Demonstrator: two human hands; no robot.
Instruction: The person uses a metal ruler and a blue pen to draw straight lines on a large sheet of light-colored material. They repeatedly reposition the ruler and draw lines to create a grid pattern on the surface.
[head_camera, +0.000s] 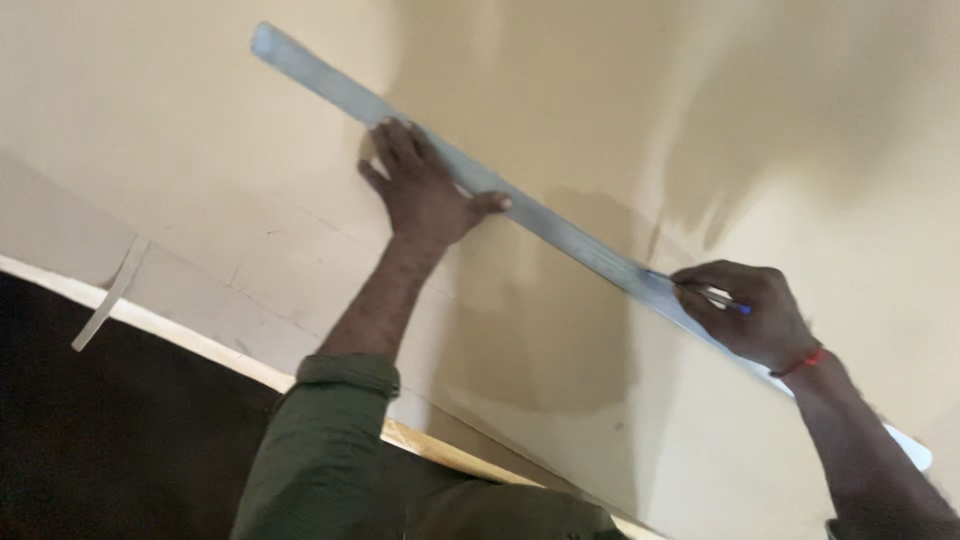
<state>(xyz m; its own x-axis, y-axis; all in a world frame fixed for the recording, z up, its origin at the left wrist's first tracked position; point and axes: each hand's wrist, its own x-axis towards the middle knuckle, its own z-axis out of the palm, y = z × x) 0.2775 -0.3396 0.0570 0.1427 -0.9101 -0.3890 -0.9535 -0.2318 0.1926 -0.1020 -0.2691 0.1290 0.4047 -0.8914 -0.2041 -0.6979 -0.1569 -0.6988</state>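
Metal straightedge (560, 225), long and grey, lies slantwise across a pale cream board (780, 130), running from the upper left down to the lower right, where its far end shows past the right wrist. Left hand (425, 190) lies flat with fingers spread, palm on the board and thumb stretched out onto the straightedge, pressing it down. Right hand (750, 315), a red band at its wrist, is curled and pinches a thin pen (722, 300) with a blue end, its tip set against the straightedge's edge. A green sleeve (320, 450) covers the left forearm. A narrow pale offcut strip (110, 295) rests near the board's left edge.
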